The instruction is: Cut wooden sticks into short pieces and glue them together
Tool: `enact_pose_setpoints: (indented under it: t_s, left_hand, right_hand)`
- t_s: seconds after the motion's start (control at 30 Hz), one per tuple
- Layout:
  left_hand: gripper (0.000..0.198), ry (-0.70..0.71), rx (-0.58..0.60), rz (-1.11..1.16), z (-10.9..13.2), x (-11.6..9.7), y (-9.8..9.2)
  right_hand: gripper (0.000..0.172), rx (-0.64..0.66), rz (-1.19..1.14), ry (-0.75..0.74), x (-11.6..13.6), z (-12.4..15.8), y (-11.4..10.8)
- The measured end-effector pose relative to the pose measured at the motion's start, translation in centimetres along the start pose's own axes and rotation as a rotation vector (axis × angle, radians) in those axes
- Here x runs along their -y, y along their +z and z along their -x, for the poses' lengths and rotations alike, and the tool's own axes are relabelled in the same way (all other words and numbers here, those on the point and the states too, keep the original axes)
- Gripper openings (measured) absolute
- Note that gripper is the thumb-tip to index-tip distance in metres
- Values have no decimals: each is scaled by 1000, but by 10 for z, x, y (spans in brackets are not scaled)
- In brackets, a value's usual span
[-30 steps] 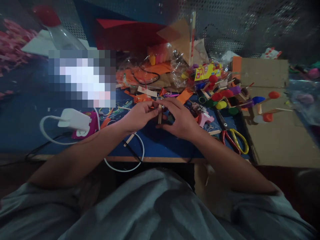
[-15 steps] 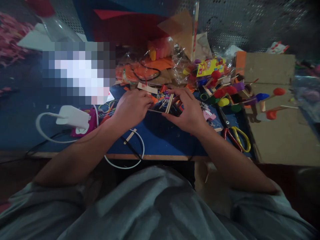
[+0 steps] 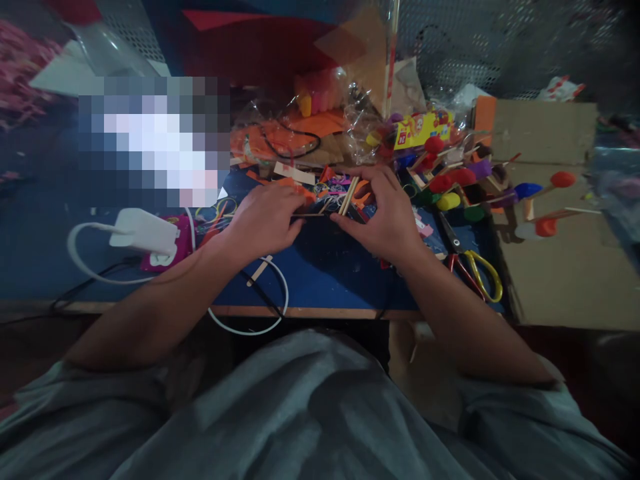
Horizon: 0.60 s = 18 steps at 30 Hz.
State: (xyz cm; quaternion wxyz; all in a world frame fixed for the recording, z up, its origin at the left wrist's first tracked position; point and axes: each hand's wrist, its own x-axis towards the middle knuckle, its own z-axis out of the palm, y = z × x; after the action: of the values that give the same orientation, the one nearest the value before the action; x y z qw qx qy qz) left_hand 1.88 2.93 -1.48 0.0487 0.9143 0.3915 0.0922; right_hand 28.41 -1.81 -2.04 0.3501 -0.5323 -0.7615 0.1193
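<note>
My right hand point(image 3: 387, 210) is closed, with thumb and fingers at the two ends of a few wooden craft sticks point(image 3: 349, 196) that stand on a slant side by side. My left hand point(image 3: 267, 217) pinches one thin craft stick point(image 3: 311, 215), seen edge-on and pointing toward the right hand. Its free end stops just short of the sticks in the right hand. Beneath and behind both hands lies a tangle of coloured scraps and rubber bands point(image 3: 333, 193) on the blue tabletop point(image 3: 320, 280).
Scissors point(image 3: 473, 263) lie right of my right arm. Small stick models with coloured caps point(image 3: 453, 190) rest beside and on cardboard point(image 3: 570, 260). A white charger point(image 3: 145, 230) with a looping cable sits at left; a loose craft stick point(image 3: 260, 270) lies near the table edge.
My right hand has moved a little right and away from me with its sticks. A small gap has opened between those sticks and the left hand's stick.
</note>
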Motion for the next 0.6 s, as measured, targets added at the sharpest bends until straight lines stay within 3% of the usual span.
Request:
enact_pose_setpoints:
  t_s: [0.13, 0.3, 0.47, 0.6]
  left_hand:
    - [44, 64, -34, 107, -6, -7, 8]
    - [37, 103, -18, 77, -14, -11, 16]
    - [28, 53, -122, 72, -13, -11, 13]
    - [27, 4, -103, 44, -15, -12, 13]
  right_hand:
    - [65, 2, -5, 18, 3, 0, -2]
    - [65, 17, -5, 16, 3, 0, -1]
    - [66, 11, 12, 17, -1, 0, 0]
    - [65, 23, 19, 11, -4, -1, 1]
